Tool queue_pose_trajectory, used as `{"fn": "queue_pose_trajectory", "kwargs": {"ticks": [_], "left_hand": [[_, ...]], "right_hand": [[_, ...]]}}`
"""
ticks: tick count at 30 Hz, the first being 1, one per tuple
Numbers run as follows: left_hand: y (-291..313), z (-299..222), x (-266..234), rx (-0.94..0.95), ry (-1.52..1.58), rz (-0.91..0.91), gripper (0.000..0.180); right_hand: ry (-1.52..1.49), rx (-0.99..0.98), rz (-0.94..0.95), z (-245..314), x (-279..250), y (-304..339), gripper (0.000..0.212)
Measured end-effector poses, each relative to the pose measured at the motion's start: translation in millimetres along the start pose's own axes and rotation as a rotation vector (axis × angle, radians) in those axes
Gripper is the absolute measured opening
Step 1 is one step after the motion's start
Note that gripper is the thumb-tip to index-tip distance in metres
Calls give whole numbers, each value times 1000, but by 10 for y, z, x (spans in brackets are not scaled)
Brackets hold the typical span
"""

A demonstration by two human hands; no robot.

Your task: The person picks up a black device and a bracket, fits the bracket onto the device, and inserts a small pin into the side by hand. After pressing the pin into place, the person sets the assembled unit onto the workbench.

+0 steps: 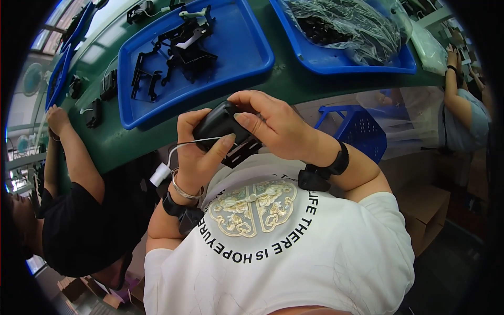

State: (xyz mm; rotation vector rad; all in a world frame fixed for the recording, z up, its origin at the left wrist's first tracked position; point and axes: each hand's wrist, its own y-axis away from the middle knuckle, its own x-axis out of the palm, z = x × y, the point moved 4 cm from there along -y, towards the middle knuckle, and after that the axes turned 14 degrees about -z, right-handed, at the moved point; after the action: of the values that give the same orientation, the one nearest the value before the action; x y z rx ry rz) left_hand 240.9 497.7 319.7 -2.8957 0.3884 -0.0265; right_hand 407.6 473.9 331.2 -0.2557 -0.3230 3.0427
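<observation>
Hands (195, 157) (283, 126) grip a black device (218, 125) between them, a white plug (160, 175) hanging left

Head-worn L fisheye cam looks steeply down, close above L hand (195, 164) & R hand (287, 126), w/ green worktable (287, 79) beyond.

Your case (214, 125) was black, its cord (171, 152) and plug (159, 175) white. Your shirt (304, 278) was white, patterned with an arc of black letters (241, 258) around a cream-and-gold emblem (231, 212); your 2 wrist straps (340, 159) were black, your bangle (184, 193) silver. The table (289, 84) was green, the trays (239, 47) blue, the brackets (191, 58) black and white, the basket (366, 132) blue, the carton (420, 210) brown, the left worker's shirt (97, 231) black.
</observation>
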Motion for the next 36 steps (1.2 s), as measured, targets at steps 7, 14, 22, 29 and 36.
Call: {"fn": "queue_pose_trajectory", "kwargs": {"ticks": [7, 14, 22, 29, 36], "left_hand": [[-45, -53, 57, 13, -129, 60, 51], [6, -108, 123, 169, -241, 100, 57], [-13, 31, 212, -553, 393, 160, 65], [-53, -42, 206, -478, 528, -22, 62], [-138, -282, 188, -316, 311, 232, 59]], "right_hand": [[-77, -98, -89, -71, -50, 42, 34], [-23, -47, -50, -67, -84, 36, 37], [-114, -44, 66, 138, -226, 14, 47], [-211, 104, -18, -13, -149, 95, 59], [-27, 41, 124, 206, -278, -33, 54]]}}
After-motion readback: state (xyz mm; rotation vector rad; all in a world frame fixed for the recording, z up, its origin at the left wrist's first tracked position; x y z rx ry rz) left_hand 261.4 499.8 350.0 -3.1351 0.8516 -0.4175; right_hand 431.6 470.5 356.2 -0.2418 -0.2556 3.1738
